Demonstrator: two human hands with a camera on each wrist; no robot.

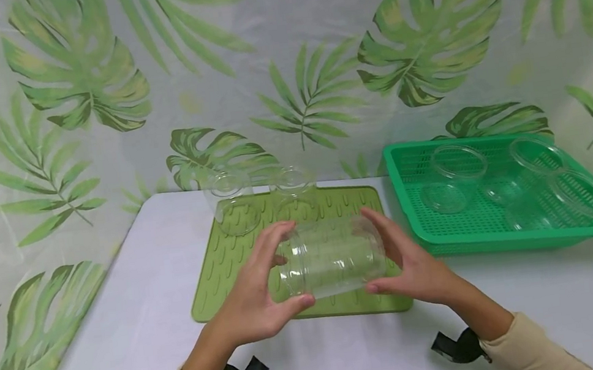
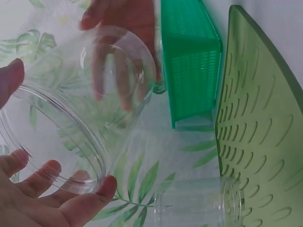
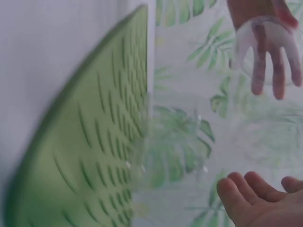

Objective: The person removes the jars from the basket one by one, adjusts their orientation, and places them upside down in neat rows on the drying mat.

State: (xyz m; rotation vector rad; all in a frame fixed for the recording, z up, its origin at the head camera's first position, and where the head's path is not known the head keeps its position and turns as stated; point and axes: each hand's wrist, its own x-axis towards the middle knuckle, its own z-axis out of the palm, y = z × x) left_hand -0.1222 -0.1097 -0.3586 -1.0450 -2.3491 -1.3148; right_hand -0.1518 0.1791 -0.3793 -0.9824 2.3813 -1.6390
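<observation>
A clear plastic jar [image 1: 339, 260] lies sideways between my two hands, over the green mat [image 1: 219, 281]. My left hand [image 1: 257, 295] grips its open, ridged mouth end, thumb below and fingers above. At the other end, my right hand [image 1: 417, 266] holds the base between thumb and fingers. The left wrist view shows the left fingertips around the threaded rim [image 2: 92, 156], and the right hand's fingers through the clear wall. Two more clear jars [image 1: 236, 214] [image 1: 295, 200] stand at the mat's back edge.
On the right of the white table [image 1: 125, 329] is a green plastic basket [image 1: 503, 241] with three clear jars [image 1: 459, 162] in it. A leaf-patterned cloth [image 1: 300, 36] hangs behind the table.
</observation>
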